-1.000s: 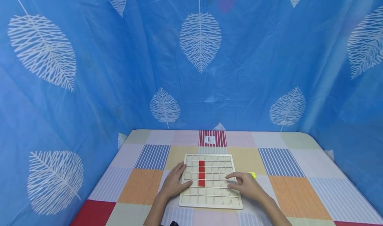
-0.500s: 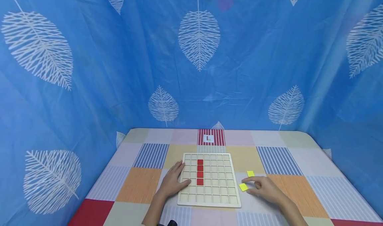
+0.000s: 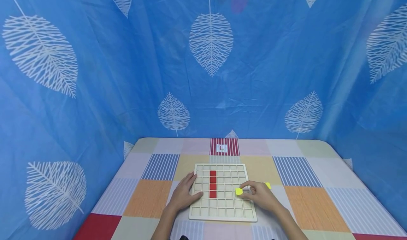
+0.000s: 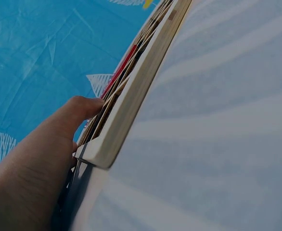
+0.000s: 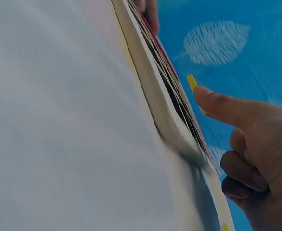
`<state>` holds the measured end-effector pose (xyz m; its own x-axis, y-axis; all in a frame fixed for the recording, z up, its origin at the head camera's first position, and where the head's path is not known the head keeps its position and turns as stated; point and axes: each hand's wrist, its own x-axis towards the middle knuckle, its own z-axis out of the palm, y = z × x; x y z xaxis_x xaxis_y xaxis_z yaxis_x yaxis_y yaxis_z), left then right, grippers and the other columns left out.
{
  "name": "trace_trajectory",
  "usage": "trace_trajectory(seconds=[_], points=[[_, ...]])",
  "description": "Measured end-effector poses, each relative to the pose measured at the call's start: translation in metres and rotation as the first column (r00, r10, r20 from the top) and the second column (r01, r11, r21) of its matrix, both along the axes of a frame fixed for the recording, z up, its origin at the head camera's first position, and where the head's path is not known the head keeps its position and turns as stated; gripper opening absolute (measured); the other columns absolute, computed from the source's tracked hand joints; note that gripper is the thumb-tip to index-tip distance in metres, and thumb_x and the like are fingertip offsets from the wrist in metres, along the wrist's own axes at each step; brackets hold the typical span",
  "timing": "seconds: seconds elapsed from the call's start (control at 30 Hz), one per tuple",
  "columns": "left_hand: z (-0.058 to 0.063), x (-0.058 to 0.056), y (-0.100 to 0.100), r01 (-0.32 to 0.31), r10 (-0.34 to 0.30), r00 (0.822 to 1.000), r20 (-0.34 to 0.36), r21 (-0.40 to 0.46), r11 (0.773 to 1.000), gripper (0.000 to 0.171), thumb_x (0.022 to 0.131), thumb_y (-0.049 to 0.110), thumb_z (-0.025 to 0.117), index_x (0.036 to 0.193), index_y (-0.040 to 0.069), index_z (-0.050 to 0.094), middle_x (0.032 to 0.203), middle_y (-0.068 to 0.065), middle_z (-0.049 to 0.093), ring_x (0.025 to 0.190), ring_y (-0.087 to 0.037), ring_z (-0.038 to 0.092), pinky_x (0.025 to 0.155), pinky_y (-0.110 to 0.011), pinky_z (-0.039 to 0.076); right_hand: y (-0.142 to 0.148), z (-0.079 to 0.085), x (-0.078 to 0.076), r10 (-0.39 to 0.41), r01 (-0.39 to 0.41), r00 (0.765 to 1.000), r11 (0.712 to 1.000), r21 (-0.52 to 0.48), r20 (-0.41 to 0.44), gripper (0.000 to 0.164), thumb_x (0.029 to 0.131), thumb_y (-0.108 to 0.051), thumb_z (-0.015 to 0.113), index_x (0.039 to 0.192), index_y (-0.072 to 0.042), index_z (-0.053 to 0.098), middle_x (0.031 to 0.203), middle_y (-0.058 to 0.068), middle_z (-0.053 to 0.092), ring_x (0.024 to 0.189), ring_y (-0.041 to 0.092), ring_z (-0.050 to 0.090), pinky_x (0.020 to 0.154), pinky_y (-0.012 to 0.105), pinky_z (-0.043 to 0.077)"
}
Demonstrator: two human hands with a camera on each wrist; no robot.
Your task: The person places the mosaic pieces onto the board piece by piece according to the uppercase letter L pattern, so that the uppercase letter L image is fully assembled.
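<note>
A square wooden grid board (image 3: 221, 211) lies on the table. A column of red tiles (image 3: 213, 179) fills several of its cells, left of the middle. My right hand (image 3: 261, 195) pinches a yellow tile (image 3: 239, 191) between thumb and fingers over the board's right part. In the right wrist view the tile (image 5: 192, 83) stands on edge at the thumb tip, apart from the board. My left hand (image 3: 183, 193) rests against the board's left edge, its thumb lying over the rim. Another yellow tile (image 3: 268, 185) is partly hidden behind the right hand.
A small white card (image 3: 222, 148) with a printed grid and coloured cells lies at the table's back, on a red-striped patch. A patchwork cloth (image 3: 314, 204) covers the table. Blue curtains (image 3: 254, 74) with white leaf prints enclose the back and both sides.
My right hand went right, off the board, and took hold of a yellow tile there. It has since come back left over the board with it. The left hand stays at the edge.
</note>
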<state>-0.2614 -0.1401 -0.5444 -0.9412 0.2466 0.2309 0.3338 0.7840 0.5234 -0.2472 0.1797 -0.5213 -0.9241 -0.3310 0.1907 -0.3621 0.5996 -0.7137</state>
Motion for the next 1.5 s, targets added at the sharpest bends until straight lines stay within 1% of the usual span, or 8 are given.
trace_trajectory(seconds=[0.17, 0.33, 0.67, 0.83, 1.03, 1.23, 1.4, 1.5], points=[[0.001, 0.0, 0.0, -0.007, 0.007, 1.0, -0.008, 0.004, 1.0, 0.081, 0.077, 0.057, 0.061, 0.137, 0.006, 0.044, 0.143, -0.013, 0.036, 0.13, -0.035, 0.034, 0.099, -0.054, 0.033, -0.033, -0.002, -0.002, 0.056, -0.055, 0.998, 0.998, 0.033, -0.033, 0.03, 0.078, -0.038, 0.071, 0.099, -0.017, 0.068, 0.047, -0.012, 0.034, 0.041, -0.001, 0.023, 0.039, 0.018, 0.027], [0.0, 0.001, 0.001, -0.01, 0.01, 1.0, 0.001, 0.004, 1.0, 0.08, 0.077, 0.057, 0.062, 0.137, 0.007, 0.044, 0.144, -0.013, 0.036, 0.131, -0.034, 0.033, 0.1, -0.053, 0.032, -0.054, -0.005, -0.004, 0.065, -0.06, 0.996, 0.995, 0.082, -0.056, 0.029, 0.076, -0.04, 0.072, 0.096, -0.02, 0.069, 0.046, -0.015, 0.034, 0.042, -0.002, 0.024, 0.039, 0.017, 0.025], [0.0, 0.0, 0.001, -0.001, 0.001, 1.0, -0.004, 0.001, 1.0, 0.08, 0.077, 0.056, 0.061, 0.137, 0.007, 0.044, 0.144, -0.013, 0.036, 0.131, -0.035, 0.033, 0.099, -0.054, 0.033, -0.059, -0.004, -0.003, 0.066, -0.058, 0.996, 0.991, 0.116, -0.064, 0.032, 0.076, -0.041, 0.072, 0.1, -0.021, 0.069, 0.046, -0.015, 0.034, 0.042, 0.0, 0.024, 0.039, 0.019, 0.025], [0.0, 0.0, 0.001, 0.0, 0.0, 1.0, -0.005, 0.004, 1.0, 0.08, 0.077, 0.056, 0.061, 0.137, 0.006, 0.044, 0.143, -0.014, 0.036, 0.13, -0.035, 0.033, 0.099, -0.054, 0.033, -0.039, -0.005, -0.003, 0.018, -0.016, 0.999, 0.999, 0.043, -0.046, 0.029, 0.078, -0.038, 0.072, 0.102, -0.023, 0.068, 0.046, -0.014, 0.032, 0.042, -0.001, 0.023, 0.038, 0.017, 0.026], [0.001, 0.001, 0.001, 0.002, -0.002, 1.0, 0.0, 0.01, 1.0, 0.079, 0.077, 0.056, 0.061, 0.137, 0.007, 0.044, 0.144, -0.013, 0.036, 0.13, -0.035, 0.033, 0.099, -0.054, 0.033, 0.012, -0.008, -0.006, -0.115, 0.112, 0.986, 0.993, -0.029, -0.119, 0.029, 0.076, -0.026, 0.075, 0.102, -0.016, 0.068, 0.049, -0.011, 0.03, 0.042, -0.001, 0.021, 0.038, 0.019, 0.028], [-0.001, 0.001, 0.001, -0.008, 0.008, 1.0, -0.005, 0.003, 1.0, 0.08, 0.077, 0.057, 0.062, 0.137, 0.007, 0.045, 0.143, -0.013, 0.036, 0.13, -0.035, 0.033, 0.099, -0.055, 0.033, 0.057, -0.012, -0.007, -0.265, 0.269, 0.955, 0.963, 0.008, -0.136, 0.034, 0.074, -0.024, 0.076, 0.106, -0.013, 0.068, 0.05, -0.009, 0.033, 0.043, 0.002, 0.024, 0.037, 0.019, 0.026], [-0.002, 0.001, 0.001, -0.008, 0.008, 1.0, 0.002, 0.001, 1.0, 0.08, 0.077, 0.057, 0.062, 0.137, 0.007, 0.044, 0.144, -0.013, 0.036, 0.13, -0.035, 0.033, 0.099, -0.055, 0.032, 0.08, -0.014, -0.008, -0.273, 0.279, 0.955, 0.96, 0.038, -0.119, 0.039, 0.074, -0.028, 0.076, 0.109, -0.012, 0.068, 0.051, -0.007, 0.034, 0.044, 0.004, 0.025, 0.038, 0.022, 0.028], [-0.001, 0.001, 0.002, -0.011, 0.011, 1.0, 0.008, 0.003, 1.0, 0.081, 0.077, 0.057, 0.061, 0.137, 0.007, 0.044, 0.144, -0.013, 0.036, 0.131, -0.035, 0.032, 0.1, -0.054, 0.032, 0.087, -0.016, -0.01, -0.276, 0.282, 0.958, 0.956, 0.086, -0.077, 0.04, 0.076, -0.033, 0.074, 0.111, -0.014, 0.068, 0.051, -0.006, 0.033, 0.045, 0.005, 0.026, 0.039, 0.022, 0.028]])
